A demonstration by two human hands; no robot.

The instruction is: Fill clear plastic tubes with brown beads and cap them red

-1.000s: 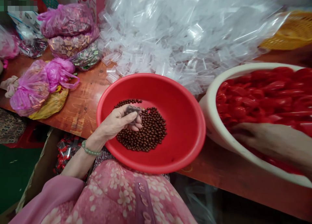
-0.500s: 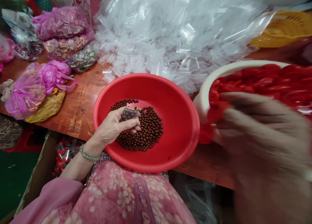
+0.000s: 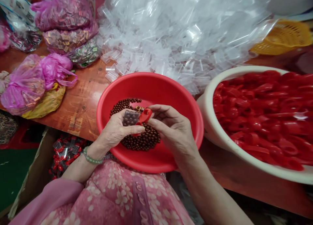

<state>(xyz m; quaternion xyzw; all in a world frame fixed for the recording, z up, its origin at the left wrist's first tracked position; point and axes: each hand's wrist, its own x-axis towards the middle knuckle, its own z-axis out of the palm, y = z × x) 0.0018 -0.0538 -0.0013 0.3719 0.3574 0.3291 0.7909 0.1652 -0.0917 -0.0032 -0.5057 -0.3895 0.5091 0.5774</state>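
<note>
1. A wooden workbench (image 3: 78, 110) carries a large heap of small clear plastic sleeves (image 3: 171, 32), pink plastic bags of shiny foil pieces (image 3: 24, 84), and a yellow plastic basket (image 3: 283, 39).
2. To the right stands a cream basin (image 3: 207, 120), filled with glossy red plastic pieces (image 3: 259, 110).
3. Directly in front of the person, a red plastic basin (image 3: 151, 88) holds a pile of brown beads (image 3: 144, 141).
4. Above those beads, the left hand (image 3: 114, 130) is curled, pinching a small clear packet of dark beads (image 3: 130, 118) between thumb and fingers.
5. The right hand (image 3: 173, 130) has its fingers pressed together on the upper end of a small red plastic piece (image 3: 146, 115).
6. That piece lies between the hands, its long axis slanting down toward the left hand. Its lower end meets the packet's edge; whether they join, I cannot tell.
</note>
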